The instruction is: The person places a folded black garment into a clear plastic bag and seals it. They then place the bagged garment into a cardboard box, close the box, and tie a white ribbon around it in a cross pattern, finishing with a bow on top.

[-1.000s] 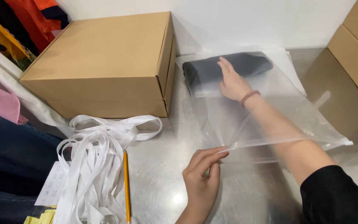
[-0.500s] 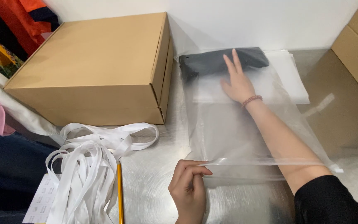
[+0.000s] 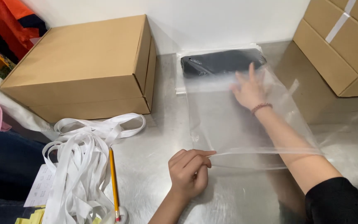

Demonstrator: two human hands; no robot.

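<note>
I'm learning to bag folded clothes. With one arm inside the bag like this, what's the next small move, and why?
Probably draw the right hand out. The dark folded garment already lies at the far end of the clear plastic bag, and the left hand pinches the open edge, holding it steady.

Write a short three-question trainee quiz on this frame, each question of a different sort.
1. True or false: the right hand is inside the clear plastic bag.
2. What does the left hand pinch?
A. the pencil
B. the bag's open edge
C. the white ribbon
3. What dark thing lies at the bag's far end?

Key:
1. True; the forearm goes in through the opening.
2. B; the pencil and white ribbon lie untouched beside the cardboard box.
3. A folded black garment, just beyond the right fingertips.
</note>
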